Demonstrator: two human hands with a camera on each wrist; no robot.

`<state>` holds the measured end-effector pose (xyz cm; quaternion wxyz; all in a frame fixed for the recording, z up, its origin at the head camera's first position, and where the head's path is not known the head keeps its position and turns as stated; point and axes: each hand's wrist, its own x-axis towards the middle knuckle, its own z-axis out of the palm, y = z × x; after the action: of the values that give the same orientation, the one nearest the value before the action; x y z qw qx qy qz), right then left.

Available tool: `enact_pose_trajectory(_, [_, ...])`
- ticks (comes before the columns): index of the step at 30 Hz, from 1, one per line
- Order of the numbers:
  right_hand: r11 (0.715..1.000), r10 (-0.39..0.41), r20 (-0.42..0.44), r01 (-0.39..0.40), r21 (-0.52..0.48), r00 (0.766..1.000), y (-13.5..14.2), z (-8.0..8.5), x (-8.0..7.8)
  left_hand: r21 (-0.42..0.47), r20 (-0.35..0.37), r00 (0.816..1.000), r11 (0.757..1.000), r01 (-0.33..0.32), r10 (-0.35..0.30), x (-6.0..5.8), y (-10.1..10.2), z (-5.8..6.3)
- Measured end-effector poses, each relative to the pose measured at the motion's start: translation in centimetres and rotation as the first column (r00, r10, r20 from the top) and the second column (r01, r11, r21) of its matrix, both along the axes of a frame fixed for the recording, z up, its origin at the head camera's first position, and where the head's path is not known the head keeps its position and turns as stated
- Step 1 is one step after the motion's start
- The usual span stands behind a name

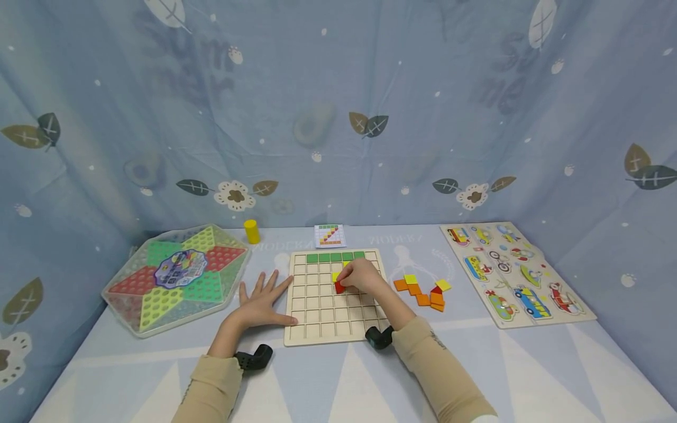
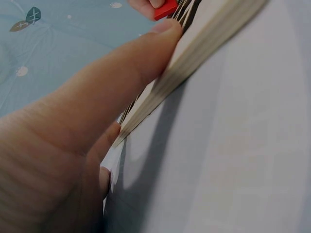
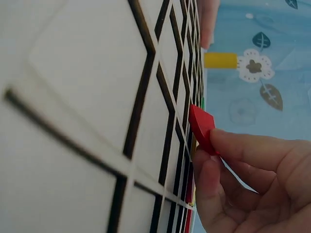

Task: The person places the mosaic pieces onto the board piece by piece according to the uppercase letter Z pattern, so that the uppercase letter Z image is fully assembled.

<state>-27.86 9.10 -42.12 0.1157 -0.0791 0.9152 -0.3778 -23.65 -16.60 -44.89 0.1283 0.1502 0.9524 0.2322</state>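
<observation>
My right hand (image 1: pixel 364 276) pinches a small red tile (image 3: pixel 203 127) between thumb and fingertips, over the middle of a wooden grid board (image 1: pixel 312 330). In the right wrist view the tile is tilted, one corner right at the grid lines. A row of green tiles (image 1: pixel 335 257) fills squares near the board's far edge. Yellow tiles (image 1: pixel 335 276) show beside the right hand, which partly covers the squares there. My left hand (image 1: pixel 259 308) lies with fingers spread at the board's left side. Its thumb (image 2: pixel 141 58) rests on the board's edge.
Loose orange, yellow and red tiles (image 1: pixel 423 299) lie right of the board. Behind it is a pattern card (image 1: pixel 330 236). A hexagonal star game board (image 1: pixel 185 305) and a yellow cylinder (image 1: pixel 252 232) stand left; a vehicle puzzle board (image 1: pixel 508 288) lies far right.
</observation>
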Motion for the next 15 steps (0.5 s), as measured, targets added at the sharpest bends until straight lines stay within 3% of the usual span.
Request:
enact_pose_trajectory(8, [0.993, -0.002, -0.097, 0.014, 0.120, 0.995, -0.87, -0.11, -0.29, -0.001, -0.004, 1.000, 1.000, -0.003, 0.003, 0.01, 0.01, 0.03])
enact_pose_trajectory(15, [0.993, -0.004, -0.116, 0.017, 0.115, 0.993, -1.08, -0.13, -0.23, 0.023, -0.008, 1.000, 1.000, 0.007, -0.007, 0.04, -0.09, -0.04])
